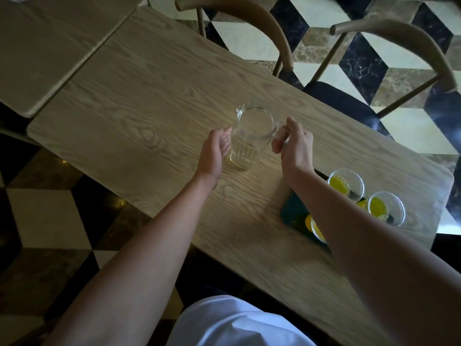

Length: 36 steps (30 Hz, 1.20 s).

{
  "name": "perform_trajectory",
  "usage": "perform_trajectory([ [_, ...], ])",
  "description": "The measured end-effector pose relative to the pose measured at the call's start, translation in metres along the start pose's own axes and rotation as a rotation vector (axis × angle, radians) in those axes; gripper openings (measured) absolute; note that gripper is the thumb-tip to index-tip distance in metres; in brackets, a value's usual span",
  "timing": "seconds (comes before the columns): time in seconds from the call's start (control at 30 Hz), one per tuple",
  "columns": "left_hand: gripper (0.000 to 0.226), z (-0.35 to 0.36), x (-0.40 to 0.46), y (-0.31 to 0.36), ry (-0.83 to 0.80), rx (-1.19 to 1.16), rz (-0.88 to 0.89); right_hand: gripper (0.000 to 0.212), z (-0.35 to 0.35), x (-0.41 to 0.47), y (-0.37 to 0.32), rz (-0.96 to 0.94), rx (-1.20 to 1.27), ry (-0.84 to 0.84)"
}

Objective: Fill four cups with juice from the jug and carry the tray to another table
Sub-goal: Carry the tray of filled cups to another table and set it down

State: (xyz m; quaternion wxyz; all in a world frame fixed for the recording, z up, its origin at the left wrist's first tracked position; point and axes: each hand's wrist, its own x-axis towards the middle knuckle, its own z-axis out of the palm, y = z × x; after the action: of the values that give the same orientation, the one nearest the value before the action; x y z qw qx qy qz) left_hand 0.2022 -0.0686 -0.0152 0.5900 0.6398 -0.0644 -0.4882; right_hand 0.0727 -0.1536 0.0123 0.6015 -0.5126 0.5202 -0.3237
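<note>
Sitting between both hands, upright jug (249,136)

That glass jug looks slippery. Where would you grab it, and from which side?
By the handle, coming from the right. The jug stands upright on the table with its looped handle pointing right and its spout at the far left of the rim. The right hand is already at that handle, while the left hand cups the ribbed wall opposite, which would likely steady it.
</note>
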Motion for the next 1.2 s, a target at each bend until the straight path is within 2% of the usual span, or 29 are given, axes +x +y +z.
perform_trajectory([
  [0.4, 0.045, 0.006, 0.000, 0.004, 0.022, 0.066, 0.011, 0.046, -0.005, 0.011, -0.001, 0.013, -0.064, -0.040],
  [0.53, 0.041, 0.003, 0.002, 0.008, -0.011, 0.166, 0.015, 0.037, -0.014, 0.014, -0.001, 0.011, -0.145, -0.143],
  [0.63, 0.049, 0.001, 0.003, 0.015, -0.054, 0.254, 0.036, 0.045, -0.030, 0.018, -0.009, 0.038, -0.283, -0.233],
  [0.7, 0.052, 0.001, 0.004, 0.024, -0.034, 0.246, 0.085, 0.048, -0.045, 0.015, -0.019, 0.049, -0.303, -0.224],
  [0.77, 0.052, 0.003, -0.006, 0.041, 0.023, 0.271, 0.255, 0.039, -0.065, 0.004, -0.029, 0.035, -0.275, -0.185],
  [0.83, 0.053, 0.012, -0.031, 0.063, 0.022, 0.341, 0.512, 0.028, -0.090, -0.011, -0.036, 0.001, -0.195, -0.130],
  [0.87, 0.052, 0.021, -0.046, 0.073, -0.020, 0.358, 0.625, 0.024, -0.102, -0.020, -0.038, -0.020, -0.143, -0.094],
  [0.93, 0.048, 0.046, -0.083, 0.085, -0.153, 0.373, 0.732, 0.016, -0.130, -0.044, -0.039, -0.057, -0.040, -0.019],
  [1.07, 0.038, 0.092, -0.141, 0.064, -0.462, 0.428, 0.696, 0.009, -0.180, -0.102, -0.031, -0.104, 0.101, 0.163],
  [1.13, 0.036, 0.105, -0.155, 0.037, -0.542, 0.438, 0.606, 0.007, -0.203, -0.131, -0.019, -0.117, 0.132, 0.295],
  [1.2, 0.034, 0.111, -0.163, 0.007, -0.550, 0.419, 0.484, 0.009, -0.223, -0.155, -0.004, -0.104, 0.145, 0.400],
])
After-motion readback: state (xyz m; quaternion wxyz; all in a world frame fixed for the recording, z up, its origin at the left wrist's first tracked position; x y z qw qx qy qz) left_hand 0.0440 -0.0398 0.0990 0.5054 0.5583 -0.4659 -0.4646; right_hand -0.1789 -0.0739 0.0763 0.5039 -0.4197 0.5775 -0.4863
